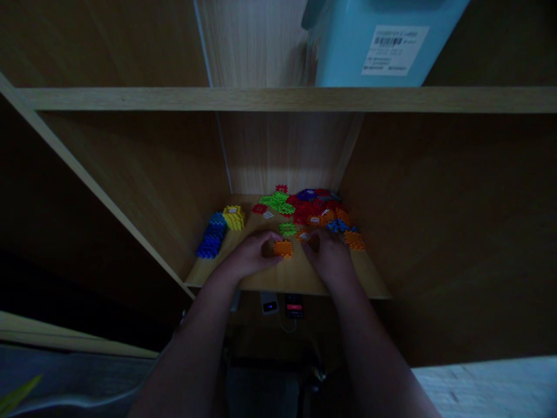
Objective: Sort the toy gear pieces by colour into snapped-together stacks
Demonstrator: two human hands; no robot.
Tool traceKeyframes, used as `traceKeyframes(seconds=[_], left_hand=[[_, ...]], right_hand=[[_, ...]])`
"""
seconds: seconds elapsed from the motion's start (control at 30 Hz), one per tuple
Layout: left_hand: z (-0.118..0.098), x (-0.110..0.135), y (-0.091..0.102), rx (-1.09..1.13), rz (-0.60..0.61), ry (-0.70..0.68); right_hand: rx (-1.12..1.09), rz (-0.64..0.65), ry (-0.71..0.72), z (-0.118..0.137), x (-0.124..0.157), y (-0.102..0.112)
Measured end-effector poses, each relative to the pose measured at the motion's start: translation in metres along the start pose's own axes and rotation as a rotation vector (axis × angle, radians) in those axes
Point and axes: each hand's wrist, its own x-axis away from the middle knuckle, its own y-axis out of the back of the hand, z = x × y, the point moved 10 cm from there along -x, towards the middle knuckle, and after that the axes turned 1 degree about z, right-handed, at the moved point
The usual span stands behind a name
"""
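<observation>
Both my hands reach into a wooden shelf compartment (300,278). My left hand (250,255) lies palm down, its curled fingertips touching an orange interlocking plastic tile (283,248). My right hand (328,252) is curled with its fingertips at a small orange and white piece (304,235); what it grips is hard to make out. Behind the hands lies a loose heap of red (307,210), green (276,202), purple and orange tiles. A stacked row of blue tiles (212,235) and yellow tiles (234,217) stands at the left.
The compartment has wooden side walls and a shelf board (287,98) above it. A light blue plastic bin (378,40) with a white label sits on the upper shelf. Two small devices with lit displays (282,305) sit below the shelf front.
</observation>
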Motion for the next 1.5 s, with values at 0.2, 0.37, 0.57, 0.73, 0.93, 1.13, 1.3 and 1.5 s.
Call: traceKeyframes(seconds=[0.2, 0.37, 0.57, 0.73, 0.93, 1.13, 1.3, 1.5], left_hand=[[0.003, 0.000, 0.000, 0.023, -0.011, 0.009], [-0.002, -0.001, 0.003, 0.050, -0.034, -0.003], [-0.002, -0.002, 0.002, 0.066, -0.031, 0.004], [-0.001, -0.002, 0.002, 0.068, -0.037, 0.010], [-0.004, -0.001, 0.003, 0.053, -0.032, -0.006], [-0.004, -0.002, 0.002, 0.060, -0.024, -0.009], [-0.004, -0.002, 0.003, 0.059, -0.027, -0.009], [-0.004, -0.001, 0.002, 0.055, -0.020, -0.017]], right_hand=[[-0.171, -0.004, 0.007, 0.009, -0.002, 0.011], [-0.400, 0.103, 0.100, 0.029, 0.000, 0.008], [-0.437, 0.198, 0.165, 0.039, 0.003, -0.002], [-0.444, 0.215, 0.189, 0.040, 0.004, -0.004], [-0.450, 0.235, 0.214, 0.041, 0.006, -0.006], [-0.433, 0.291, 0.185, 0.041, 0.008, -0.011], [-0.429, 0.287, 0.211, 0.044, 0.008, -0.009], [-0.415, 0.287, 0.213, 0.044, 0.008, -0.009]])
